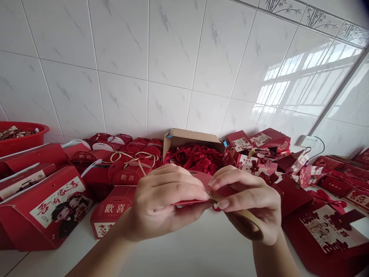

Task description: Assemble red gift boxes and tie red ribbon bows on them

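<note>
Near the middle of the view, my left hand (pixel 173 202) is closed on a red card piece (pixel 198 177), its fingers over the top and thumb below. My right hand (pixel 250 204) touches the same piece with its fingertips, close to my left fingertips. A loop of gold ribbon (pixel 248 225) hangs from my right fingers and curves under them toward the palm. The spot where the ribbon meets the red piece is mostly hidden by my fingertips. Behind my hands is a cardboard box (pixel 191 134) holding dark red ribbons (pixel 196 156).
Red gift boxes (pixel 60 207) stand at the left, some with twisted gold cords (pixel 141 157). A red basin (pixel 23 136) is behind them. More red boxes and bags (pixel 328 234) lie at the right, near a white power socket (pixel 307 141) by the tiled wall (pixel 173 50).
</note>
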`<state>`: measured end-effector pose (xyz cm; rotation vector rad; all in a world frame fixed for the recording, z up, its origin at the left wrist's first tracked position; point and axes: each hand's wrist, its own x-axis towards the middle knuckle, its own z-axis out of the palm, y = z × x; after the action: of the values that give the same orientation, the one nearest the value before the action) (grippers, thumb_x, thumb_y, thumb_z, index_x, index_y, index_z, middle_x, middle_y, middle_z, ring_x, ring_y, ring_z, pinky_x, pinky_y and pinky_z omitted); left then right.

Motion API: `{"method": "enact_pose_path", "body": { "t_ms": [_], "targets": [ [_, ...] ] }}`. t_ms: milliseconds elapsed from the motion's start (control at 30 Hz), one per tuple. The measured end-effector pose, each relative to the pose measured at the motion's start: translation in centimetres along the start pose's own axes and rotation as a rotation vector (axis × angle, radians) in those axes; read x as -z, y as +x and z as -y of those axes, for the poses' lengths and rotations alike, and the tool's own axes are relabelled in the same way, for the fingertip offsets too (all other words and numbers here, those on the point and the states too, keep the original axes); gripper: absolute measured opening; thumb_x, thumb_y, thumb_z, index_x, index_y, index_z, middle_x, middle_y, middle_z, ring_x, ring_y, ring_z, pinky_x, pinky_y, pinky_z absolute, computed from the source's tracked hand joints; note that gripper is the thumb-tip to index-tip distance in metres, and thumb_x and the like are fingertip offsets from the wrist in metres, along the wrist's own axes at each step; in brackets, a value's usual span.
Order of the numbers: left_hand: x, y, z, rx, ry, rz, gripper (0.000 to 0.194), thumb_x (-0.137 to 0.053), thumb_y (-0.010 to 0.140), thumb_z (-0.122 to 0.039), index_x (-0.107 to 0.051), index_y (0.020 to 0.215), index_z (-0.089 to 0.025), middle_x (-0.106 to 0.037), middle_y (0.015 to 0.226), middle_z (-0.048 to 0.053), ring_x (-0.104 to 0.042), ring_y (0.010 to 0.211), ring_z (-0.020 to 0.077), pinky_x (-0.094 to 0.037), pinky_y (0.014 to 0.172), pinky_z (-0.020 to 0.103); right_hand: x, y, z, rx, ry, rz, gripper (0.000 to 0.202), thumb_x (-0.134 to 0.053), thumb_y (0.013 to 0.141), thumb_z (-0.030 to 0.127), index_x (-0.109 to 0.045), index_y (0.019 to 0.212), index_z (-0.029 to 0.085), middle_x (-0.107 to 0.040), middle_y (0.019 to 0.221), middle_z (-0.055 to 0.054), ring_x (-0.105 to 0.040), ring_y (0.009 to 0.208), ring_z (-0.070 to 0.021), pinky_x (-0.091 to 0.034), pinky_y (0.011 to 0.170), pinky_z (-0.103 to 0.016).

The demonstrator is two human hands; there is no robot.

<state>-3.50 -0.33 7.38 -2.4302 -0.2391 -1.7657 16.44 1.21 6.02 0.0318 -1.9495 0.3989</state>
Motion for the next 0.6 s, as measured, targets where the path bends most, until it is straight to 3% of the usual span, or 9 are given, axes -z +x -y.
{"method": "enact_pose_path", "body": {
  "t_ms": [200, 400, 600],
  "targets": [
    [0.23, -0.07, -0.33, -0.023, 0.097, 0.011, 0.015, -0.073, 0.076, -0.012, -0.068, 0.086, -0.022, -0.075, 0.073, 0.000, -0.069, 0.066, 0.0154, -0.060, 0.065, 0.029, -0.30, 0.22, 0.09, 0.018, -0.022, 0.016, 0.030, -0.057, 0.087, 0.019, -0.067, 0.116, 0.020, -0.070, 0.097, -0.010, -0.065, 0.086, -0.0221, -0.055, 0.077, -0.040],
    [0.62, 0.04, -0.46, -0.065, 0.170, 0.027, 0.014, -0.073, 0.075, -0.008, -0.069, 0.084, -0.018, -0.075, 0.073, 0.000, -0.068, 0.067, 0.0145, -0.057, 0.066, 0.028, -0.69, -0.06, 0.58, -0.117, -0.079, -0.045, 0.040, -0.059, 0.080, 0.017, -0.058, 0.120, 0.020, -0.068, 0.095, -0.009, -0.062, 0.091, -0.0230, -0.053, 0.080, -0.040],
    [0.84, -0.28, -0.27, -0.125, 0.280, 0.101, 0.012, -0.074, 0.076, -0.010, -0.069, 0.085, -0.016, -0.076, 0.078, 0.001, -0.069, 0.072, 0.0144, -0.056, 0.069, 0.028, -0.61, 0.66, 0.14, -0.191, -0.130, 0.000, 0.032, -0.075, 0.073, 0.012, -0.066, 0.103, 0.019, -0.068, 0.087, -0.005, -0.062, 0.084, -0.0181, -0.053, 0.076, -0.032]
  ]
}}
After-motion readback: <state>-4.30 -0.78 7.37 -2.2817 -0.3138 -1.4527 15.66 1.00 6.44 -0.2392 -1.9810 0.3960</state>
